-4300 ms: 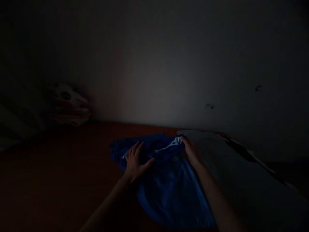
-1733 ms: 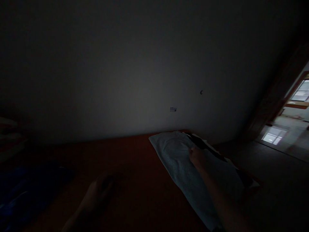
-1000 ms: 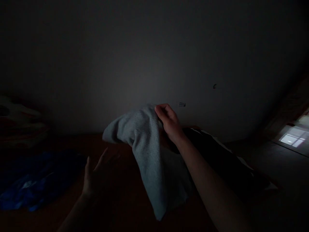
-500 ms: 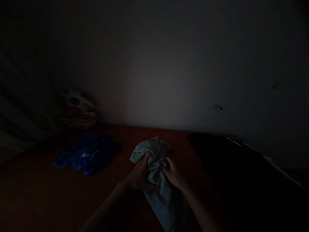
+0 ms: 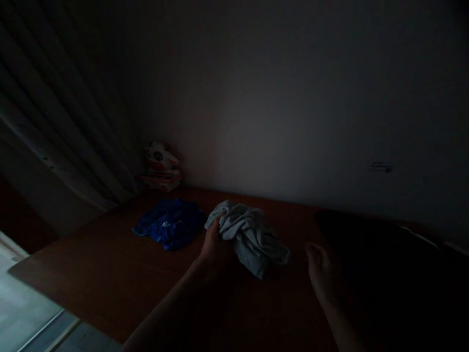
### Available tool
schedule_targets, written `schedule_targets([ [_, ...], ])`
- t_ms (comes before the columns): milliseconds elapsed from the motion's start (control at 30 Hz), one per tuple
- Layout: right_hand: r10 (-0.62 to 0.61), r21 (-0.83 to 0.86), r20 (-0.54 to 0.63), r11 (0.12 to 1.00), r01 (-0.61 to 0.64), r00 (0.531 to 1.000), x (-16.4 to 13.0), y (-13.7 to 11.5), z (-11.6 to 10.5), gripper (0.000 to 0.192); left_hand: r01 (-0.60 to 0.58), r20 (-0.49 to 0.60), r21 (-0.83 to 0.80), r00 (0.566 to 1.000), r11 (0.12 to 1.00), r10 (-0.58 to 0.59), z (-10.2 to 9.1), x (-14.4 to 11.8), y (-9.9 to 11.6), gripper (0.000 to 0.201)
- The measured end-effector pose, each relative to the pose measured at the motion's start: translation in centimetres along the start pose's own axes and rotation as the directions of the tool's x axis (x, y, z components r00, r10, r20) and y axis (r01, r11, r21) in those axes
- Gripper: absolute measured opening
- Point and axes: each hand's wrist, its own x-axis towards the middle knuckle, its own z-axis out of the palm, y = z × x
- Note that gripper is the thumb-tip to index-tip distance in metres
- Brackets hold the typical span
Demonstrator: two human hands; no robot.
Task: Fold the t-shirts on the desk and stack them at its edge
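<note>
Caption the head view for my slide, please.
Left hand against a bunched grey cloth, blue cloth to its left, right hand apart.

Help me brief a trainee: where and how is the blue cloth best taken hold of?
The blue cloth is probably best pinched by its middle folds, from the near side and above: it lies in a crumpled heap, with the grey cloth and left hand close on its right.

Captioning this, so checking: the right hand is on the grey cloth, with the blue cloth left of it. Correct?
Wrong hand: the head view shows the left hand on the grey cloth; the blue cloth does lie left of it.
</note>
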Motion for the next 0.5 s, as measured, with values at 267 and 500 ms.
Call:
schedule_targets([
  [267, -0.103, 0.042, 0.044, 0.994, 0.101, 0.994, -0.3, 1.3, 1.7, 0.057, -0.11, -0.244, 0.5, 0.934, 0.859, 0.262, -13.3, 6.6, 4.4, 0.07],
  [500, -0.123, 0.058, 0.093, 0.991, 0.118, 0.988, 0.0, 2.7, 1.9, 0.055, 0.297, -0.163, 0.881, 0.921, 0.368, -0.353, -17.4, 4.4, 1.8, 0.087],
])
